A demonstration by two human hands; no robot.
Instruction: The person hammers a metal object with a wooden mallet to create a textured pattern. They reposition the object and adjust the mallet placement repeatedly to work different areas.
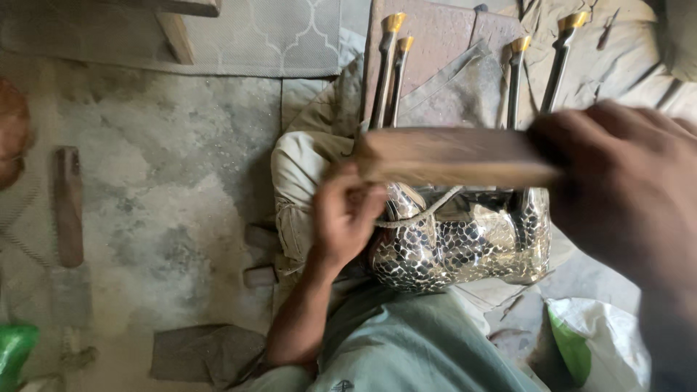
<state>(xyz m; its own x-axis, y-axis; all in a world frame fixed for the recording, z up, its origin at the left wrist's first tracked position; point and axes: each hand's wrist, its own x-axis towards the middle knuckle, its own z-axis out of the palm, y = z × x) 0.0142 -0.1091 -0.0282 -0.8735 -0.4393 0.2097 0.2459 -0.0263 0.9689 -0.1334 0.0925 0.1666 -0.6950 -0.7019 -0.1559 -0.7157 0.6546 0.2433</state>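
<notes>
At the far left a flat rusty bar (67, 205) lies on the dusty concrete floor (181, 181), with something green (14, 350) in the bottom corner and two small blocks (259, 255) nearer the middle. Next comes the left hand (344, 215), fingers curled and closed against the left end of a wooden block (454, 156) while also pressing on the shiny scale-patterned metal piece (465, 243) that rests on the person's lap. The wooden block runs level across the top of that metal piece, touching or just above it; motion blur makes it hard to tell which. Behind it four dark legs with brass-coloured tips (393, 23) stick up and away, over a worn cloth (450, 87). At the right the right hand (624, 181) is wrapped shut around the block's other end, large and blurred in the view. To do this well, it seems wise to keep the left hand steadying the metal piece firmly so it cannot rock on the knee, keep the block flat rather than tilted, and keep the left fingertips clear of where block meets metal. The block thus spans between both hands, directly above the metal piece. A white sack with a green patch (595, 341) sits at the lower right.
</notes>
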